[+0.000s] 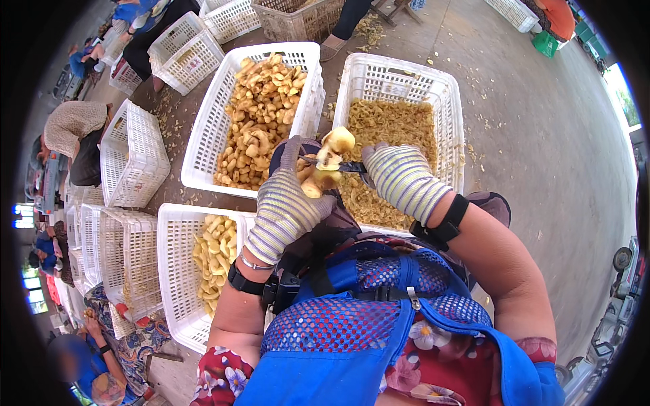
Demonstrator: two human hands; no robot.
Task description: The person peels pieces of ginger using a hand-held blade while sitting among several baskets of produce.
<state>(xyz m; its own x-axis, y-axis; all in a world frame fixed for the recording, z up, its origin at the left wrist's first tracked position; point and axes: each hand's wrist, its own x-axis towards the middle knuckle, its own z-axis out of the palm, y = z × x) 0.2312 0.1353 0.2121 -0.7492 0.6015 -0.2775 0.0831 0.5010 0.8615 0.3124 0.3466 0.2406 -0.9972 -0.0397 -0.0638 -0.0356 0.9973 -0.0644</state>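
My left hand, in a striped knit glove, is closed around a knobbly piece of ginger root with some pale, cut-looking patches. My right hand, gloved the same way, grips a narrow dark peeling tool that reaches across to the ginger; whether it is a knife or a peeler I cannot tell. Both hands are above my lap, between two white crates. Unpeeled brown ginger fills the far left crate. Brown peelings lie in the right crate.
Close to my left stands a white crate of pale yellow peeled ginger. More crates are stacked beyond it. Several people work along the left, one in a patterned top. Scraps lie on the concrete floor; vehicles stand far right.
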